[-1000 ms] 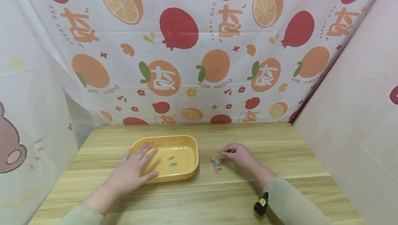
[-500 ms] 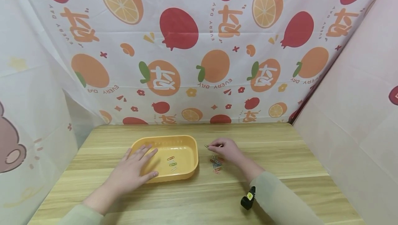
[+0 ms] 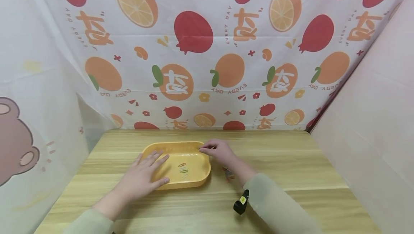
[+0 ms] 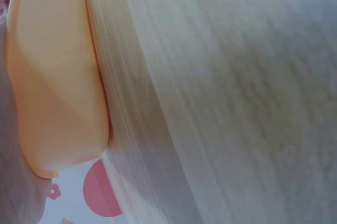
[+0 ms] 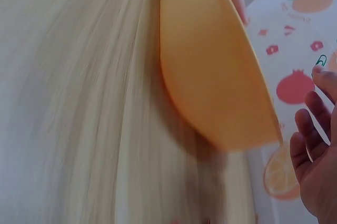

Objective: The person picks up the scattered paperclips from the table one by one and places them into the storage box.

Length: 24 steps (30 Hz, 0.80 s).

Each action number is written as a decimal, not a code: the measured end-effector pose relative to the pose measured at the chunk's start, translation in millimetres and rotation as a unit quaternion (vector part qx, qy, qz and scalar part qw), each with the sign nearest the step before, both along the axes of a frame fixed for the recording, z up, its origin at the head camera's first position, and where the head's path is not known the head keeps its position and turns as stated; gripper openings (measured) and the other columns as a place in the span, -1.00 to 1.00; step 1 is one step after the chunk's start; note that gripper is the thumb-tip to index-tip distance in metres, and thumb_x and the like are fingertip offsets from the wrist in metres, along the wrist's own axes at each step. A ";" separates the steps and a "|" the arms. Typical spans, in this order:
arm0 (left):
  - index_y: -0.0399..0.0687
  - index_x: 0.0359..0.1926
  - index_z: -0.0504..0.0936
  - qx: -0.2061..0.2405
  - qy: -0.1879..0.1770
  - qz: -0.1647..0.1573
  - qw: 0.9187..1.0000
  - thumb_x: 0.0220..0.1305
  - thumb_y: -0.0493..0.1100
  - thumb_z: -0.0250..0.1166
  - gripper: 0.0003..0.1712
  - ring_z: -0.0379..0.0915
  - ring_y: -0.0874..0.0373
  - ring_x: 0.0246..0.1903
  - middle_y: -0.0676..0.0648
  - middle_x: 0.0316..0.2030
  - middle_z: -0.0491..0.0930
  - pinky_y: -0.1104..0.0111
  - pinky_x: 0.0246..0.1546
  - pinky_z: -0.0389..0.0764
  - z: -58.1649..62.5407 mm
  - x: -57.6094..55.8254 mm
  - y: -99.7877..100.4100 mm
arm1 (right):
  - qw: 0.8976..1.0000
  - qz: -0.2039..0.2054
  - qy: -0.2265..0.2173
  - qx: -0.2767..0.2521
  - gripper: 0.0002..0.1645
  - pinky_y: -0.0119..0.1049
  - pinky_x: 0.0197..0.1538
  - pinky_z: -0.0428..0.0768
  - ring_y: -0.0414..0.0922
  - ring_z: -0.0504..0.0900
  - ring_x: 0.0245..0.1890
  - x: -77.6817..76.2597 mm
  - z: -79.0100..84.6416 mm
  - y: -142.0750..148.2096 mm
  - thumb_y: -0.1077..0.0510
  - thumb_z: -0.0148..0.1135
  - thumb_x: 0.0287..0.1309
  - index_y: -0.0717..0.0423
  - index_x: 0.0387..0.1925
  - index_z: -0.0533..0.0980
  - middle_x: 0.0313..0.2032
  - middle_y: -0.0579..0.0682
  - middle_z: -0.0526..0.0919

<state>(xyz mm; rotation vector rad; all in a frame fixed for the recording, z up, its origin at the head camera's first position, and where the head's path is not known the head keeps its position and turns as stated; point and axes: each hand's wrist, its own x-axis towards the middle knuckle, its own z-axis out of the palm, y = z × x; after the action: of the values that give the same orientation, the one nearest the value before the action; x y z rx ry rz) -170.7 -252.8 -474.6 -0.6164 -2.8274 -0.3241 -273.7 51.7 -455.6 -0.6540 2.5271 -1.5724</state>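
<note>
A yellow plastic tray [image 3: 198, 183] stands on the table, with several coloured paper clips [image 3: 183, 171] lying on its floor. My left hand [image 3: 140, 176] rests over the tray's left side, fingers straight and spread. At the far right corner of the tray, my right hand [image 3: 220, 152] pinches a green paper clip [image 5: 320, 61] between thumb and finger, close over the rim. The right wrist view shows the other fingers of that hand loosely bent. To the tray's right lies a small pile of paper clips [image 3: 229, 174], partly hidden by my right forearm.
The wood-grain table [image 3: 284, 162] ends at a fruit-print cloth [image 3: 223, 83] hung behind it. White cloth walls close in the left and right sides. A black strap piece [image 3: 241, 202] hangs off the right sleeve.
My right hand has lifted a paper clip from the pile and carried it left to the tray's far right corner. The left hand stays on the tray; the head view has shifted slightly.
</note>
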 end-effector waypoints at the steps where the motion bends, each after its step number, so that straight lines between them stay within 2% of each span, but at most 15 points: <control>1: 0.13 0.49 0.27 0.000 -0.001 0.000 1.000 0.26 0.41 0.19 -0.10 -0.01 -0.16 0.48 -0.12 0.49 0.14 -0.16 0.45 -0.21 -0.2 -0.4 0.3 | 1.000 0.003 0.004 0.000 -0.84 -0.32 -0.23 0.60 -0.20 0.59 -0.28 0.6 0.4 -4.8 -0.05 0.43 0.15 -0.12 -0.27 0.75 -0.30 -0.23 0.69; 12: 0.13 0.49 0.27 -0.003 0.001 -0.001 1.000 0.24 0.40 0.21 -0.09 -0.01 -0.14 0.48 -0.09 0.50 0.12 -0.15 0.46 -0.23 -0.1 -2.3 0.4 | 1.000 0.023 0.012 0.000 -0.81 -0.38 -0.29 0.57 -0.26 0.56 -0.33 1.7 0.5 -43.1 -0.05 0.41 0.17 -0.09 -0.24 0.76 -0.33 -0.23 0.67; 14: 0.12 0.49 0.27 -0.002 0.003 -0.002 1.000 0.25 0.40 0.22 -0.10 -0.01 -0.15 0.48 -0.10 0.50 0.13 -0.17 0.45 -0.20 0.3 -2.3 1.0 | 0.999 0.026 0.016 0.012 -0.82 -0.39 -0.29 0.57 -0.27 0.55 -0.33 0.9 0.1 -45.4 -0.05 0.40 0.18 -0.11 -0.23 0.76 -0.35 -0.24 0.66; 17: 0.12 0.48 0.28 -0.001 0.004 -0.002 1.000 0.24 0.39 0.23 -0.10 0.00 -0.14 0.48 -0.10 0.50 0.13 -0.18 0.45 -0.18 0.5 -2.0 1.1 | 0.997 0.031 0.048 0.054 -0.83 -0.41 -0.30 0.55 -0.29 0.53 -0.36 0.4 -0.6 -49.6 -0.04 0.38 0.21 -0.13 -0.22 0.76 -0.39 -0.27 0.63; 20: 0.14 0.48 0.28 -0.002 0.007 -0.001 1.000 0.24 0.39 0.23 -0.10 0.01 -0.14 0.47 -0.11 0.49 0.15 -0.19 0.44 -0.16 -0.5 -2.2 0.5 | 0.987 0.030 0.100 0.119 -0.86 -0.46 -0.34 0.51 -0.33 0.48 -0.40 1.5 -1.2 -55.0 -0.03 0.36 0.24 -0.15 -0.24 0.75 -0.41 -0.31 0.59; 24: 0.16 0.49 0.27 -0.003 0.009 -0.001 1.000 0.23 0.41 0.22 -0.10 0.02 -0.13 0.47 -0.11 0.49 0.17 -0.19 0.43 -0.13 -1.2 -2.9 -0.3 | 0.964 0.043 0.155 0.210 -0.88 -0.51 -0.30 0.49 -0.37 0.48 -0.38 3.5 0.2 -63.2 -0.01 0.34 0.26 -0.15 -0.27 0.74 -0.39 -0.33 0.60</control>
<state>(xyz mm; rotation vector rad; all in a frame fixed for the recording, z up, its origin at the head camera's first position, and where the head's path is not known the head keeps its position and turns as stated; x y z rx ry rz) -173.6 -253.0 -475.8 -0.6188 -2.8122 -0.3093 -270.2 -11.5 -455.4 -0.9912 2.8732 -0.9149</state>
